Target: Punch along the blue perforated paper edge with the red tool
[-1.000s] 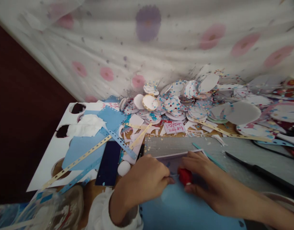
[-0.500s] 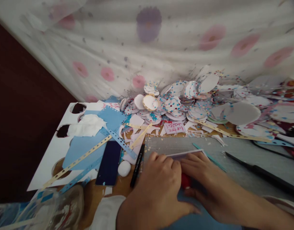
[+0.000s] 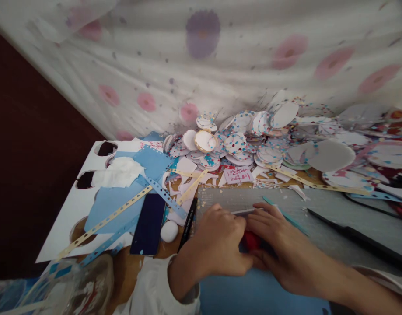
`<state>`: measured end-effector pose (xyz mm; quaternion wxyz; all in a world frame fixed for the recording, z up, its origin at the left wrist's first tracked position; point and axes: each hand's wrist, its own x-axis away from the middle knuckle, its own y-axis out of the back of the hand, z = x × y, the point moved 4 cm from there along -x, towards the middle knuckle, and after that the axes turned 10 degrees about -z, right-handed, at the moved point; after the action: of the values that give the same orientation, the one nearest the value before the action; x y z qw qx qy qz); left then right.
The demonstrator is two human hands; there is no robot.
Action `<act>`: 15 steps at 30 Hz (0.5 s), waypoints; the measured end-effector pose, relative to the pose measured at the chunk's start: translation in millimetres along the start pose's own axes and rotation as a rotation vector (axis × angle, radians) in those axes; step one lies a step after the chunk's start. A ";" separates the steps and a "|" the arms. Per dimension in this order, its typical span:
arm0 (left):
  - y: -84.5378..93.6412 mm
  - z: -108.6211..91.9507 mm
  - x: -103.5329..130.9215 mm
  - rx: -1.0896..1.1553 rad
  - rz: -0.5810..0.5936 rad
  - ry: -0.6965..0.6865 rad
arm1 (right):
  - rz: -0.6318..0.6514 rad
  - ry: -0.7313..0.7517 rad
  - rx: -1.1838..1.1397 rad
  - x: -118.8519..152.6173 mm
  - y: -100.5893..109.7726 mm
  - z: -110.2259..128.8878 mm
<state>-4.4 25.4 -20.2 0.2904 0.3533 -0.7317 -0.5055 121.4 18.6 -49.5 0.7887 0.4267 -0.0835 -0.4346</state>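
My left hand (image 3: 222, 240) is closed with its fingers curled, pressed against a small red object (image 3: 251, 240) in the middle. My right hand (image 3: 276, 238) wraps the same red object from the other side, thumb toward my left thumb. Most of it is hidden by my fingers, so its kind does not show. A thin whitish edge (image 3: 242, 212) shows just past my fingertips. Under both hands lies a blue sheet (image 3: 253, 293) on a grey cutting mat (image 3: 332, 210). A teal stick (image 3: 291, 221) lies beyond my right fingers.
Black tweezers (image 3: 354, 234) lie on the right. To the left are a black pen (image 3: 188, 223), a phone (image 3: 148, 223), a white round cap (image 3: 169, 231) and punched paper strips (image 3: 105, 223). Piled paper discs (image 3: 236, 142) line the floral curtain (image 3: 246, 65). A clear container (image 3: 96, 280) stands front left.
My left hand has turned, its thumb drawing in toward the right thumb, and its white sleeve shows more. More of the red object and the blue sheet is visible.
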 end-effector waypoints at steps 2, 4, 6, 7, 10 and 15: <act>-0.5 2.5 -1.0 -0.002 0.010 0.035 | 0.012 -0.012 0.000 -1.2 -0.6 -2.3; -0.9 7.3 -0.7 0.020 0.020 0.107 | 0.054 -0.028 -0.002 -2.9 0.9 -3.5; -1.3 11.6 0.9 0.076 0.025 0.170 | 0.101 -0.046 -0.016 -3.8 4.2 -4.1; -1.4 12.7 2.1 0.107 0.030 0.182 | 0.117 -0.056 -0.030 -3.6 6.4 -4.4; -2.4 11.9 7.0 0.124 0.096 0.168 | 0.126 -0.108 -0.120 0.1 14.1 -6.9; -1.4 3.7 20.4 0.026 0.215 0.199 | 0.115 -0.183 -0.195 11.8 25.6 -11.9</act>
<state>-18.9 10.5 -21.3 0.4094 0.3249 -0.7395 -0.4243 150.3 23.4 -40.6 0.8391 0.3012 -0.1370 -0.4318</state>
